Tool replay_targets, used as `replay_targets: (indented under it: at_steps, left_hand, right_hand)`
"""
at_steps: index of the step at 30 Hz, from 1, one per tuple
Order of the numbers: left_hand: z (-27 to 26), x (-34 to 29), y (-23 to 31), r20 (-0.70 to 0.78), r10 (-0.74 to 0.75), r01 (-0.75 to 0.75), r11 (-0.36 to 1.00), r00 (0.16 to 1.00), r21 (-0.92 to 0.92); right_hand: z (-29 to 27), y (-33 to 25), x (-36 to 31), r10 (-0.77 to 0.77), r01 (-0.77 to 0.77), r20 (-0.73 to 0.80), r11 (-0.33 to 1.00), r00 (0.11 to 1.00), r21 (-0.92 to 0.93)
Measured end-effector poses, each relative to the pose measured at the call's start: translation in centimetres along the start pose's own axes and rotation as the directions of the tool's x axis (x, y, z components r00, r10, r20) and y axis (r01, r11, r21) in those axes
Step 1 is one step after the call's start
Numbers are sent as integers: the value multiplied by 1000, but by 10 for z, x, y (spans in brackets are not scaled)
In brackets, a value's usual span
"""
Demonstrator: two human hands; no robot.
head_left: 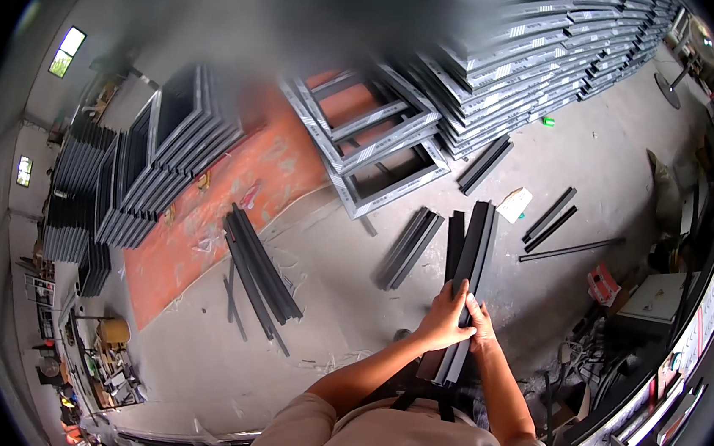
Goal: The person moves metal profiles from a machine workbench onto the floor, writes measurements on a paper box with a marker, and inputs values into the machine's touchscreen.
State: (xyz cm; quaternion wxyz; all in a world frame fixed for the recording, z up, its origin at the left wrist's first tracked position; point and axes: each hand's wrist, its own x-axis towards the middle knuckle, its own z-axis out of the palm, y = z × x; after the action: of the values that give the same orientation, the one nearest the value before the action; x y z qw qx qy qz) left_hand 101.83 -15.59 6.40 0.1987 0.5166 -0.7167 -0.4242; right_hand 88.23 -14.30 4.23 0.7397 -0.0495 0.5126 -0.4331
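Note:
Both my hands are closed around a bundle of dark grey profile bars (pixel 478 242), held lengthwise in front of my body. My left hand (pixel 446 320) wraps the bundle from the left, its fingers lying across the top. On the right side my right hand (pixel 481 326) grips it, its thumb close to the left hand. The bundle's near end reaches down toward my waist. Left of it on the floor lies a short stack of similar bars (pixel 412 249). Another group of long dark bars (pixel 261 270) lies farther left.
Tall stacks of grey frames (pixel 541 61) rise at the back right, with loose frames (pixel 381 144) beside them on an orange sheet (pixel 202 243). More frames (pixel 173 139) stand at left. Thin bars (pixel 549 216) lie to the right, near a cluttered bench (pixel 656 296).

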Motion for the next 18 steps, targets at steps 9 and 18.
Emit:
replay_targets:
  at_steps: [9, 18]
  left_hand:
    - [38, 58, -104, -58, -273, 259, 948, 960, -183]
    - [89, 120, -273, 368, -539, 651, 663, 758, -371]
  right_hand:
    - [-12, 9, 127, 31, -31, -2, 1000, 1000, -2]
    - [-49, 93, 259, 121, -85, -308, 988, 944, 128]
